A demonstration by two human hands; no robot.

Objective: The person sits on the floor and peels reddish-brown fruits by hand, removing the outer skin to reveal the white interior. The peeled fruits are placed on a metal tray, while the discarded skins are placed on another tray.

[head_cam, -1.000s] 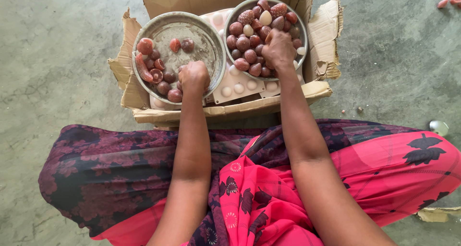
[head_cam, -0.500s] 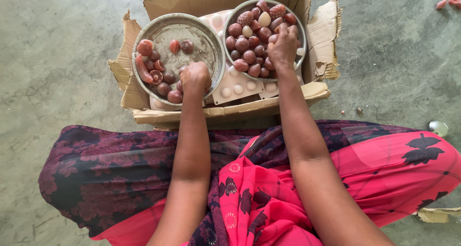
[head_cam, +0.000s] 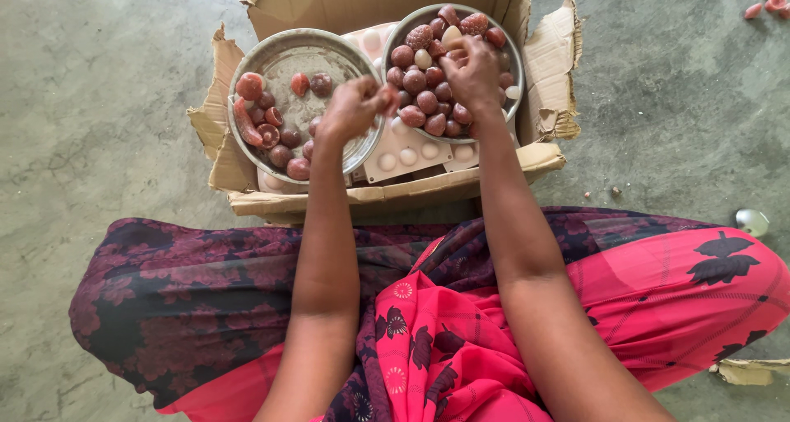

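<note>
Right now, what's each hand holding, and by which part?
Left hand pinches a small reddish piece by one end at its fingertips. Right hand rests curled on the reddish fruits in the right bowl; any grip is hidden.

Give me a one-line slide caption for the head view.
Left hand over a round metal plate of reddish-brown pieces; right hand in a full round metal bowl, both in a torn cardboard box.

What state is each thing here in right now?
Box: open, flaps torn.
Left bowl: partly filled, mostly bare.
Right bowl: heaped with red pieces.
Left hand: closed, over the left bowl.
Right hand: resting on the heap.
</note>
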